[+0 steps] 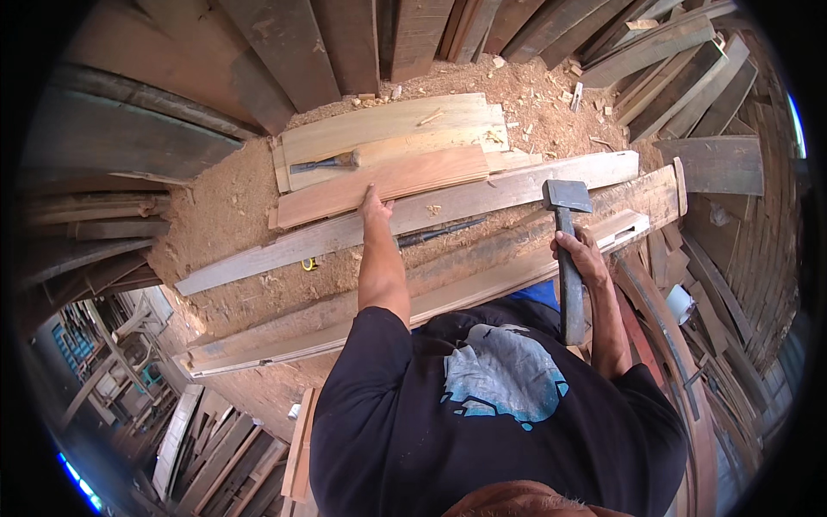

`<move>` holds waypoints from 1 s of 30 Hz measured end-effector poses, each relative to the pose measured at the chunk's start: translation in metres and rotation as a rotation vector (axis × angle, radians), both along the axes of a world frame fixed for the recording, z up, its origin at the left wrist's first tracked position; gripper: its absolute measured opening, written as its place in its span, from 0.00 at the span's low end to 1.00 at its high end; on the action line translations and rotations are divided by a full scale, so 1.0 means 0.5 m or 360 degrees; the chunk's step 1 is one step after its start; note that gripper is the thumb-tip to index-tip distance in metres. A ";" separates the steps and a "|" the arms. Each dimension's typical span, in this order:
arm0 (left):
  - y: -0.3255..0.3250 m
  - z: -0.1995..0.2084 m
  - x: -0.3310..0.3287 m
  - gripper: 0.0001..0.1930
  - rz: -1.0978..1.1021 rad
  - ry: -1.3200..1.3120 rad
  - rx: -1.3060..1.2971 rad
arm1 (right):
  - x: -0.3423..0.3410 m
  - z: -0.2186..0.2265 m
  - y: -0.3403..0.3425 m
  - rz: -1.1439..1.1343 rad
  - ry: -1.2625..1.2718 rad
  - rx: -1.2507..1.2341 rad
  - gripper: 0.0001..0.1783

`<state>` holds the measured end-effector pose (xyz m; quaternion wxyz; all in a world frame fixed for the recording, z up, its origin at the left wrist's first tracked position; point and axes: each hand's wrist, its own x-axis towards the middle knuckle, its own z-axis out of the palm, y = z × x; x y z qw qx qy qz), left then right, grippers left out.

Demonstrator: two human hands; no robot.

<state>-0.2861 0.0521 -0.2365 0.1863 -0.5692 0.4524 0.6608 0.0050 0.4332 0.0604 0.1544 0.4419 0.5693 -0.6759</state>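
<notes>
My right hand [582, 256] is wrapped round the handle of a hammer [567, 196], whose dark blocky head points up and away from me. The left arm reaches forward, and my left hand [373, 207] grips the near edge of a reddish-brown wooden board [422, 175], its fingertips on the wood. Just beyond that board, a chisel [323, 164] with a worn wooden handle lies on a wider pale board [388, 121]. A long greyish plank [508, 191] runs beneath my left wrist.
Closer to me lies a long timber with a slot near its right end [637, 224]. A dark slender tool [439, 233] and a yellow tape measure [308, 264] rest between the planks. Sawdust [211, 211] and chips cover the ground. Stacked boards [345, 43] ring the far side.
</notes>
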 end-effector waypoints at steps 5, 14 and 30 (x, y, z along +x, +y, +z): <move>0.015 0.037 0.027 0.39 0.0137 0.0378 0.0115 | 0.017 -0.029 0.001 -0.0246 0.0040 -0.0103 0.19; 0.049 0.337 0.096 0.27 -0.0222 0.1439 0.1080 | 0.041 0.038 0.039 -0.0493 0.0379 0.0023 0.18; 0.419 0.862 0.194 0.32 -0.0745 0.1894 0.1076 | 0.365 0.238 0.111 -0.0799 0.0792 0.0620 0.17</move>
